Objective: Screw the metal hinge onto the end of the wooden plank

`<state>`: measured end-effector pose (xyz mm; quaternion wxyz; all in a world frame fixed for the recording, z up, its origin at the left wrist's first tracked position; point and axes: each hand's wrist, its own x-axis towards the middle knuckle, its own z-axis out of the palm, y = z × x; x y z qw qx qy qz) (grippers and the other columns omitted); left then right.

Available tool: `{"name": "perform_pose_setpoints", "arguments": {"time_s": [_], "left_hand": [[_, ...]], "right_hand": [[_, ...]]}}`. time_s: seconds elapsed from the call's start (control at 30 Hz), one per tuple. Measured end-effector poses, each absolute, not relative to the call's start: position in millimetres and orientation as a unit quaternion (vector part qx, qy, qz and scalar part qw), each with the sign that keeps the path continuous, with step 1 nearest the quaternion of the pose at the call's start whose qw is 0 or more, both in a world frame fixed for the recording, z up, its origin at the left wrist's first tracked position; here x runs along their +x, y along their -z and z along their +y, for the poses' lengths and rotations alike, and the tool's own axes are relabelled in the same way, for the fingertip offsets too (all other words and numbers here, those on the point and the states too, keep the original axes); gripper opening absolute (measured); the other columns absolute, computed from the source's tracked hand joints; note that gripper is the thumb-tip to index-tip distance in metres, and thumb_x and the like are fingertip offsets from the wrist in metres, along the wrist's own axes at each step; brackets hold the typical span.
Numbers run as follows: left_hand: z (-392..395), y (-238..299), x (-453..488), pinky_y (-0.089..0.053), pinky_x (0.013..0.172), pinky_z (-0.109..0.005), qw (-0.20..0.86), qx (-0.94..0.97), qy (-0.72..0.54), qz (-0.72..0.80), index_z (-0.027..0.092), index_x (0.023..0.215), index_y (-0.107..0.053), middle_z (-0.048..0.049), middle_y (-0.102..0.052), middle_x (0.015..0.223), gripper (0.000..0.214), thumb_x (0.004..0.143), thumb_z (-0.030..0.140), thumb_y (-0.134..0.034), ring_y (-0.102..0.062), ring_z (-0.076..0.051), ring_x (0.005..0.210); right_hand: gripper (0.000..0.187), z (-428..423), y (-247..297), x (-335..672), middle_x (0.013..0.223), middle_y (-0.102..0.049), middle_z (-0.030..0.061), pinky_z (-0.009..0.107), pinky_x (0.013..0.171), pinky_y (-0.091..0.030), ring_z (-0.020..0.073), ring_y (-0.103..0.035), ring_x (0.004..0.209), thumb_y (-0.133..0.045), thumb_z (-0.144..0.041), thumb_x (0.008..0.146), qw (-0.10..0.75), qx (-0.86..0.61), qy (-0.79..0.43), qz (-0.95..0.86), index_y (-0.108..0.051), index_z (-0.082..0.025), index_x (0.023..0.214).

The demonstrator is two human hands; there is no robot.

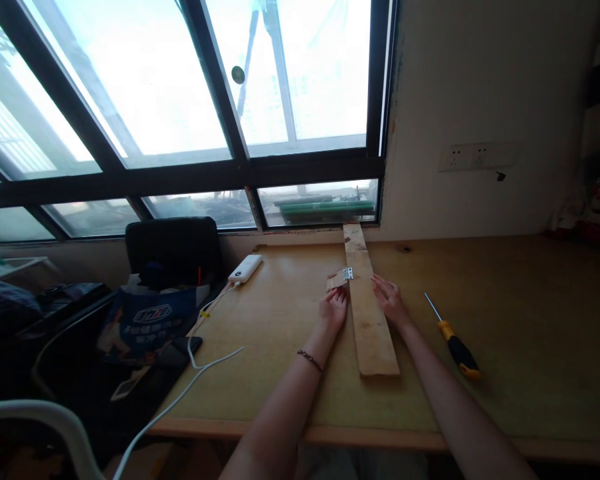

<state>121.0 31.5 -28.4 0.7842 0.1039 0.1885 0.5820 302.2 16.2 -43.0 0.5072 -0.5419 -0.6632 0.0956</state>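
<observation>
A long wooden plank [369,313] lies on the wooden desk [520,333], running away from me toward the window. A small metal hinge [348,273] sits at its left edge, joined to a small wood piece [336,280]. My left hand [333,308] rests on the desk just left of the plank, fingers together and pointing at the small wood piece. My right hand [390,300] lies flat along the plank's right edge, fingers stretched out, touching it. Neither hand holds anything.
A screwdriver [454,340] with a yellow and black handle lies to the right of the plank. A white power bank [245,268] with a white cable [200,363] lies at the desk's left. A black chair [173,250] and a blue bag [150,320] stand beyond the left edge.
</observation>
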Motion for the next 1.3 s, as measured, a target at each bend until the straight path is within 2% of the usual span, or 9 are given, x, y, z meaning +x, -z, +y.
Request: {"name": "perform_pose_setpoints", "arguments": {"time_s": [0.23, 0.33, 0.47, 0.63, 0.77, 0.87, 0.97, 1.13, 1.3], "left_hand": [[32, 29, 128, -0.043, 0.081, -0.020, 0.708, 0.146, -0.653, 0.225, 0.022, 0.098, -0.055, -0.0012, -0.061, 0.092, 0.045, 0.061, -0.002, -0.051, -0.058, -0.009, 0.088], [34, 31, 129, -0.040, 0.085, -0.020, 0.677, 0.181, -0.667, 0.253, 0.024, 0.106, -0.054, -0.0002, -0.061, 0.095, 0.050, 0.061, 0.001, -0.052, -0.056, -0.009, 0.093], [38, 37, 132, -0.034, 0.096, -0.025, 0.639, 0.264, -0.666, 0.282, 0.025, 0.114, -0.052, -0.0013, -0.058, 0.108, 0.055, 0.063, 0.007, -0.055, -0.049, -0.013, 0.110], [37, 40, 134, -0.025, 0.105, -0.031, 0.562, 0.398, -0.651, 0.319, 0.026, 0.123, -0.046, -0.0009, -0.046, 0.131, 0.051, 0.073, 0.023, -0.055, -0.034, -0.017, 0.126], [31, 36, 131, -0.015, 0.109, -0.035, 0.477, 0.514, -0.599, 0.387, 0.029, 0.126, -0.044, 0.0010, -0.034, 0.140, 0.047, 0.080, 0.036, -0.050, -0.021, -0.018, 0.133], [28, 34, 130, -0.013, 0.109, -0.035, 0.428, 0.567, -0.554, 0.434, 0.031, 0.127, -0.043, 0.0019, -0.023, 0.145, 0.046, 0.082, 0.042, -0.046, -0.011, -0.019, 0.135], [26, 36, 132, -0.013, 0.109, -0.037, 0.398, 0.603, -0.526, 0.449, 0.032, 0.127, -0.043, 0.0012, -0.017, 0.146, 0.047, 0.082, 0.044, -0.045, -0.012, -0.019, 0.135], [22, 36, 134, -0.014, 0.109, -0.037, 0.370, 0.629, -0.523, 0.441, 0.031, 0.124, -0.047, -0.0010, -0.019, 0.144, 0.045, 0.081, 0.044, -0.047, -0.015, -0.020, 0.134], [14, 28, 131, -0.018, 0.108, -0.036, 0.337, 0.623, -0.573, 0.413, 0.025, 0.120, -0.051, -0.0054, -0.035, 0.137, 0.041, 0.082, 0.042, -0.047, -0.027, -0.019, 0.130]], "right_hand": [[0.041, 16, 45, 303, 0.123, -0.055, 0.0051, 0.042, 0.097, -0.030, 0.0206, -0.048, 0.111, -0.041, -0.043, 0.085, 0.530, -0.554, -0.068, -0.639, -0.054, -0.023, 0.117], [0.041, 14, 44, 303, 0.122, -0.056, 0.0050, 0.043, 0.097, -0.031, 0.0212, -0.047, 0.110, -0.041, -0.044, 0.084, 0.533, -0.565, -0.072, -0.626, -0.054, -0.023, 0.117], [0.044, 13, 43, 302, 0.120, -0.057, 0.0055, 0.043, 0.097, -0.032, 0.0223, -0.046, 0.110, -0.042, -0.046, 0.083, 0.533, -0.574, -0.084, -0.616, -0.055, -0.022, 0.117], [0.046, 10, 42, 302, 0.116, -0.058, 0.0069, 0.043, 0.096, -0.033, 0.0235, -0.045, 0.108, -0.041, -0.048, 0.083, 0.533, -0.582, -0.098, -0.606, -0.055, -0.022, 0.118], [0.046, 9, 39, 301, 0.115, -0.058, 0.0079, 0.043, 0.097, -0.033, 0.0240, -0.044, 0.109, -0.040, -0.049, 0.083, 0.534, -0.581, -0.105, -0.606, -0.055, -0.021, 0.118], [0.048, 8, 38, 301, 0.115, -0.058, 0.0091, 0.043, 0.097, -0.033, 0.0242, -0.043, 0.110, -0.039, -0.049, 0.084, 0.538, -0.581, -0.112, -0.600, -0.054, -0.020, 0.118], [0.048, 8, 37, 301, 0.115, -0.058, 0.0090, 0.043, 0.097, -0.033, 0.0239, -0.044, 0.111, -0.037, -0.050, 0.084, 0.544, -0.577, -0.122, -0.597, -0.054, -0.020, 0.119], [0.051, 12, 41, 304, 0.120, -0.055, 0.0102, 0.044, 0.099, -0.030, 0.0240, -0.044, 0.114, -0.034, -0.052, 0.084, 0.566, -0.571, -0.142, -0.577, -0.052, -0.018, 0.119], [0.053, 16, 45, 306, 0.122, -0.053, 0.0118, 0.045, 0.100, -0.030, 0.0245, -0.044, 0.115, -0.034, -0.054, 0.084, 0.595, -0.571, -0.157, -0.543, -0.051, -0.017, 0.118]]}}
